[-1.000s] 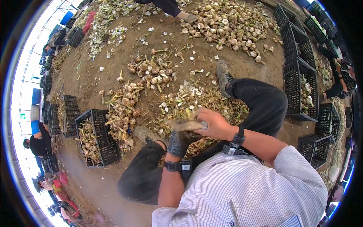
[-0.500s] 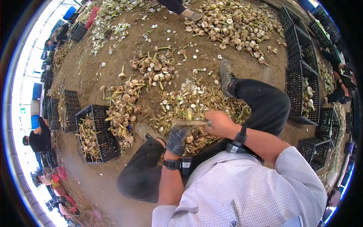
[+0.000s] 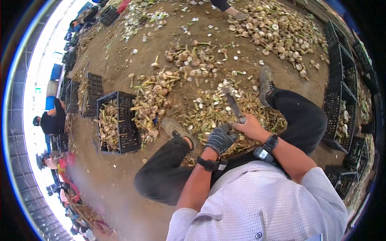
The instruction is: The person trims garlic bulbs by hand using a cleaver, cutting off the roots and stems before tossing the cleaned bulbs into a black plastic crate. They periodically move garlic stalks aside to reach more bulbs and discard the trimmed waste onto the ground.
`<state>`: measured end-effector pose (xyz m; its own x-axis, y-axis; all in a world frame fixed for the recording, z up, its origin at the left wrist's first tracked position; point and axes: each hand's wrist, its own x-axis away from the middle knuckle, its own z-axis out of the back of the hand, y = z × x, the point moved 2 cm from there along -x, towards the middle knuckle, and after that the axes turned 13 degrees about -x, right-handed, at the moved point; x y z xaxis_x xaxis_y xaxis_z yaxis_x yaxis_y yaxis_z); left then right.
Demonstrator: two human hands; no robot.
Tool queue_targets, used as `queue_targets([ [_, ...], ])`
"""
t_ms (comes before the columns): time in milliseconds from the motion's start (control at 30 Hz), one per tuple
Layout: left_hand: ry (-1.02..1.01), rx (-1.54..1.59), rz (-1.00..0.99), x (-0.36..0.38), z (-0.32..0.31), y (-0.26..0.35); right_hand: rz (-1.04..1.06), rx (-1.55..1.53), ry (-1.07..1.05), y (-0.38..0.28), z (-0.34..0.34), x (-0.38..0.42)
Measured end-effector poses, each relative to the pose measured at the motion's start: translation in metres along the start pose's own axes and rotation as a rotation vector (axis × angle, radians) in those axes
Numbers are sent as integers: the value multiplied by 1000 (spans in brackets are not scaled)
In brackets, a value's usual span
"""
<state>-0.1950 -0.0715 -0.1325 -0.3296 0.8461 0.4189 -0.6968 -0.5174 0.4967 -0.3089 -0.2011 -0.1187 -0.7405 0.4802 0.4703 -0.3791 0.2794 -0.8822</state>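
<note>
My right hand (image 3: 252,127), bare, is closed round the lower end of a knife (image 3: 233,103) with a long, dull grey-brown blade. Its broad tip points up and away from me, over the trimmings. Close beside it, my left hand (image 3: 221,139) wears a dark grey knit glove, with the fingers curled in. Whatever the glove holds, if anything, is hidden. Between my legs and below both hands lies a heap of garlic trimmings (image 3: 207,114), dry leaves, stems and white scraps.
Garlic with stems (image 3: 155,96) is piled left of the trimmings, beside a black crate (image 3: 128,120) holding more. A larger garlic heap (image 3: 281,32) lies at the far right, near another person's foot (image 3: 240,16). Black crates (image 3: 341,94) line the right. A person in black (image 3: 54,119) is at the left.
The knife has swung from lying crosswise over my left hand to pointing up and away. A garlic bulb and stem seen at the glove are out of sight now. The camera view has shifted.
</note>
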Motion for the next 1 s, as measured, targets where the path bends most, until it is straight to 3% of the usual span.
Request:
queue_targets([
  [100,67,134,27,-4,13,-5,105,17,165,11,31,-17],
  [200,195,228,152,-22,40,-24,367,-352,538,-13,114,-34],
  [300,291,211,266,-55,74,-77,356,-714,996,-42,189,-45],
  [367,404,447,293,-110,25,-209,398,-624,953,-55,188,-37],
  [433,451,532,451,-100,49,-242,392,-539,878,-47,178,-34],
  [467,418,316,580,-69,93,-215,364,-503,828,-32,170,-37],
  [533,459,66,803,-68,91,-269,252,-463,739,-17,153,-40],
  [600,385,247,1024,-59,114,-303,94,-457,658,-16,121,-47],
  [667,340,-124,1040,-70,95,-416,28,-402,605,-19,99,-60],
  [767,269,-417,924,-77,136,-401,-40,-191,500,3,92,-75],
  [833,321,-262,1014,-84,146,-404,-80,-35,425,15,90,-79],
  [933,392,4,1133,-96,157,-399,-130,94,511,2,64,-76],
  [1000,418,103,1162,-99,162,-390,-159,102,409,2,59,-78],
])
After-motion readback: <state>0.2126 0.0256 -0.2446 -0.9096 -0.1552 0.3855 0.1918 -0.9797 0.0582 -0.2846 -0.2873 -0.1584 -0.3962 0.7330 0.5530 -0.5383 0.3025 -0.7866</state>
